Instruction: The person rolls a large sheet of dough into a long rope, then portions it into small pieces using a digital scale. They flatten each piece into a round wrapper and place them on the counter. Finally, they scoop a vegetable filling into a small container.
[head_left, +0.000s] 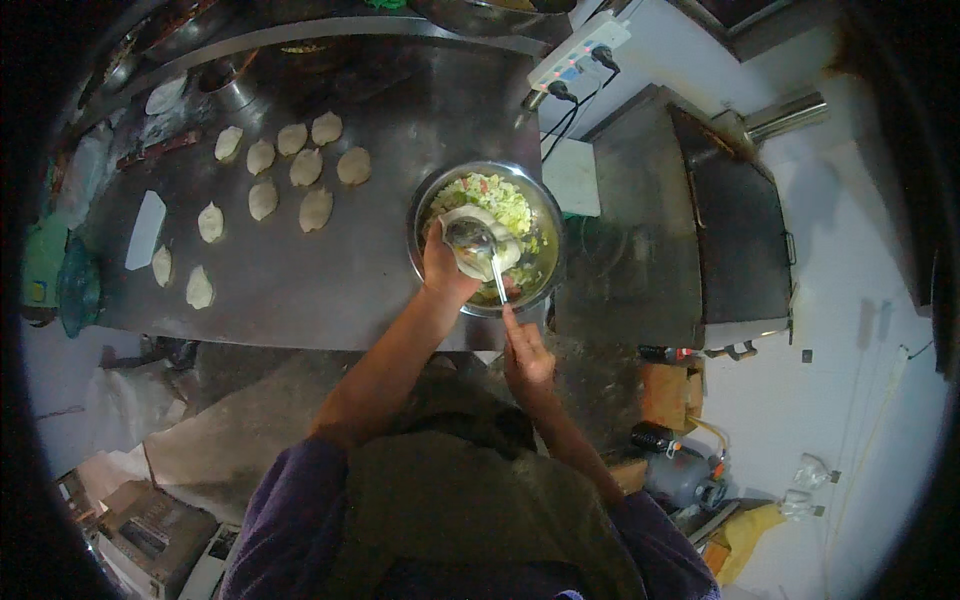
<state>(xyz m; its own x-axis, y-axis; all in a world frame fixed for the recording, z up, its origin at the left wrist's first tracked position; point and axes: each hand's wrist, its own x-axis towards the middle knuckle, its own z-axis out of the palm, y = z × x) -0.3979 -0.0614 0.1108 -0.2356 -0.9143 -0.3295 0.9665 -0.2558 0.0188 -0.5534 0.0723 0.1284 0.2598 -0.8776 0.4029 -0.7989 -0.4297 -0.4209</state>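
Observation:
Over a steel bowl (553, 225) of chopped greens with pink bits (499, 196), my left hand (448, 262) holds a flattened round of dough (499, 259). My right hand (529, 356) grips the handle of a metal spoon (471, 234), whose bowl rests on or just above the dough. What lies under the spoon is partly hidden. The steel bowl stands near the right end of a metal worktop (360, 262). To its left, several small dough pieces (306, 167) lie spread on the worktop.
A white dough scraper (145, 230) lies left of the dough pieces. A power strip (581, 56) with plugs and cables is behind the bowl. A flat cooking appliance with a raised dark lid (739, 217) stands to the right. A gas cylinder (679, 480) and boxes are on the floor.

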